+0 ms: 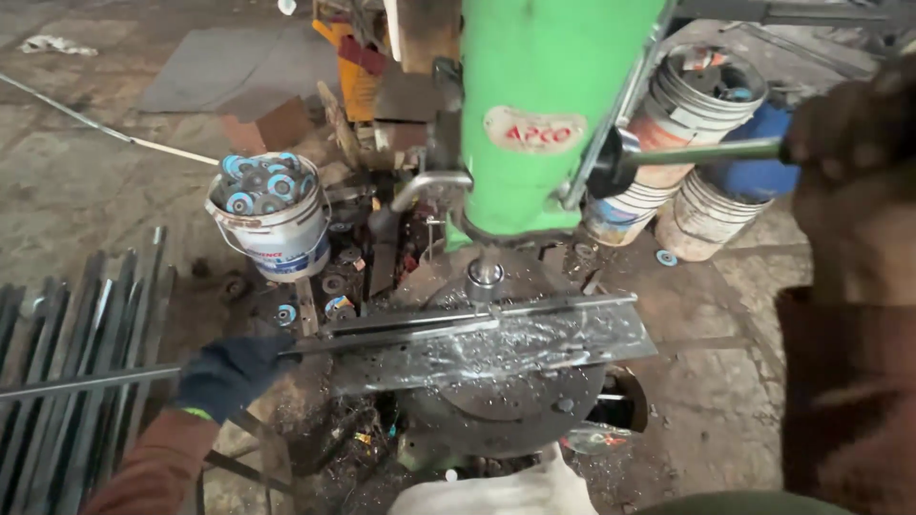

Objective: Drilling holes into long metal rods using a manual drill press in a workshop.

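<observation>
Towering at the centre is a green-painted drill press column [534, 105], smooth and glossy, with its steel chuck [484, 277] down over a round, dark cast table [515, 401] littered with bright curled shavings. Across that table lies a long metal bar [477, 336], flat and grey; its long axis runs nearly level from left to right, the far end pointing right, the near end reaching out past the table to the left. The left hand [229, 372], in a dark knit glove, is closed around the bar. The bare right hand [849, 129] is wrapped round the thin steel feed lever [706, 153]. A white plastic bucket [272, 224] holds blue-centred discs. Dark rods [67, 381] lie stacked at left.
</observation>
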